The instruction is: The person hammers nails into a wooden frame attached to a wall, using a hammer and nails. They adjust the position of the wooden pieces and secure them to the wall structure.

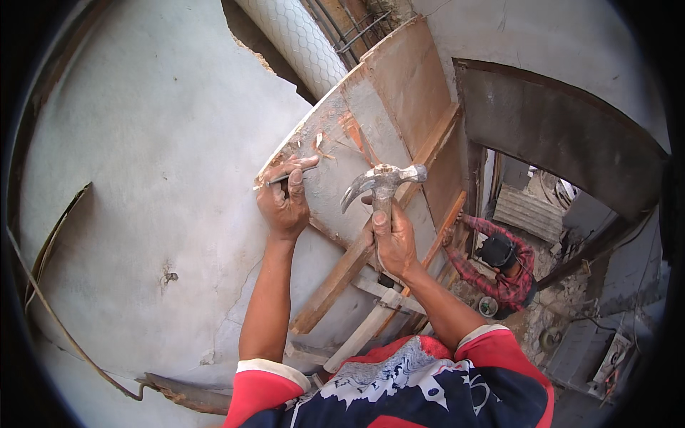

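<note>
My right hand (394, 239) is wrapped round the handle of a claw hammer (384, 180). The metal head points up, its curved claw to the left and its striking face to the right. My left hand (284, 203) is at the left edge of a large wooden panel (364, 125), thumb and fingers closed along a thin grey strip, possibly a nail; its kind is unclear. The panel is grey and brown, with splintered wood and an orange-red patch near my left fingers. A wooden batten (342, 274) runs diagonally across it, behind the hammer.
A co-worker (510, 264) in a red checked shirt and dark cap stands lower right, hands on an orange-edged plank (435, 242). Below is a wooden ladder-like frame (367, 328). Behind are wire mesh (300, 43), steel bars (353, 32), and a doorway with rubble.
</note>
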`<state>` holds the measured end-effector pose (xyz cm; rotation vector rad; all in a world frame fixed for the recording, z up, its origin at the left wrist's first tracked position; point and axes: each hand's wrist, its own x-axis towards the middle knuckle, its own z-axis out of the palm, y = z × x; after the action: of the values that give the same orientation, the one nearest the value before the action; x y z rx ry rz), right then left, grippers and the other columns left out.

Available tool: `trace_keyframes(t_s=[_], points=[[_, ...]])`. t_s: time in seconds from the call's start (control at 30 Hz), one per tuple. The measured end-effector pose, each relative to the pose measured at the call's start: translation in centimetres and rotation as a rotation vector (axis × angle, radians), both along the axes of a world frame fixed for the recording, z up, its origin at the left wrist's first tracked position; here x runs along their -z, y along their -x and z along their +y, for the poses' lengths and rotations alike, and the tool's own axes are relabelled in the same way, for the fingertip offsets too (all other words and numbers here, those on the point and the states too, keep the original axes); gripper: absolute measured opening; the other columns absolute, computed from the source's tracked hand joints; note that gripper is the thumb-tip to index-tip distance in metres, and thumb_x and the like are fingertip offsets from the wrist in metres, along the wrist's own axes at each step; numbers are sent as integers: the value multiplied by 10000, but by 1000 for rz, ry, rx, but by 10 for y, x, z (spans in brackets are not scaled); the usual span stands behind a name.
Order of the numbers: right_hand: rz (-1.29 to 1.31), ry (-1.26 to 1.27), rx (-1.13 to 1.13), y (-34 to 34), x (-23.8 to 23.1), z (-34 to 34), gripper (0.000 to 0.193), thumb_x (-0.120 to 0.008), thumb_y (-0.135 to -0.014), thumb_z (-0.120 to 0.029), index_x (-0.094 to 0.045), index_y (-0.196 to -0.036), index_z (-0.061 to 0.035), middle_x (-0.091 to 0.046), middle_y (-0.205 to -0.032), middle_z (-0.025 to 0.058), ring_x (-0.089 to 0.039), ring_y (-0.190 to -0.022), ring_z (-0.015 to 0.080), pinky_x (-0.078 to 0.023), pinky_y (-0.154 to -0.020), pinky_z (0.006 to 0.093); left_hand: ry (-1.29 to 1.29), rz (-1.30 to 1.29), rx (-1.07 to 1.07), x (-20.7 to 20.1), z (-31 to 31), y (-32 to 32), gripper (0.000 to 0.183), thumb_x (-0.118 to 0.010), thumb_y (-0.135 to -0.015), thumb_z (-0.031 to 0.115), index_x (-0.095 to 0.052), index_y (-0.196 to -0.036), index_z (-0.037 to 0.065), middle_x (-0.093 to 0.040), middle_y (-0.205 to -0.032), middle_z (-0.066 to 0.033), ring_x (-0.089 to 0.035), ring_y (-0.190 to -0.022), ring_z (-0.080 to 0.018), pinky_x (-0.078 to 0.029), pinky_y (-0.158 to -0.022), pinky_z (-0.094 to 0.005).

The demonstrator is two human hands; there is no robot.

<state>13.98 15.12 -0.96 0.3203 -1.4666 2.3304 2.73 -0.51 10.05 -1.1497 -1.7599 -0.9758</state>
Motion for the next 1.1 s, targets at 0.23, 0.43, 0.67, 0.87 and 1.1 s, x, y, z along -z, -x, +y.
trace_keyframes(t_s=[0.23,0.43,0.67,0.87,1.1], points=[[37,399,-311,36,-19,-7,615,-416,-1047,-644,-525,-1014,-39,-504,-671,23,-512,-525,112,-470,-495,281,-73,16,-31,4,0,1,107,-618,-1031,121,-634,-1053,18,-728,-976,-112,-723,-967,-242,-554,-1016,-461],[-181,315,-437,55,-44,11,673,-397,-1017,-712,-542,-910,-64,-429,-589,-10,-421,-435,87,-402,-408,254,51,134,-46,3,-7,8,120,-637,-1020,152,-671,-1058,43,-763,-983,-116,-703,-985,-256,-536,-1024,-494],[-187,406,-521,75,-61,14,655,-420,-1003,-721,-513,-854,-90,-365,-563,-41,-362,-397,52,-358,-352,214,113,193,-80,1,-6,8,112,-672,-991,158,-717,-1038,67,-775,-969,-94,-690,-947,-257,-548,-977,-486],[-163,408,-578,89,-58,20,641,-458,-1004,-701,-528,-854,-82,-380,-566,-37,-378,-402,54,-369,-363,220,94,208,-102,0,-6,9,115,-765,-914,161,-771,-1018,112,-783,-933,-60,-707,-920,-235,-578,-944,-455],[-153,396,-596,94,-61,19,640,-453,-1012,-693,-527,-827,-84,-380,-564,-35,-388,-404,59,-371,-365,226,123,256,-149,0,-7,9,115,-778,-905,179,-781,-1010,132,-791,-974,-44,-701,-931,-223,-577,-945,-427]])
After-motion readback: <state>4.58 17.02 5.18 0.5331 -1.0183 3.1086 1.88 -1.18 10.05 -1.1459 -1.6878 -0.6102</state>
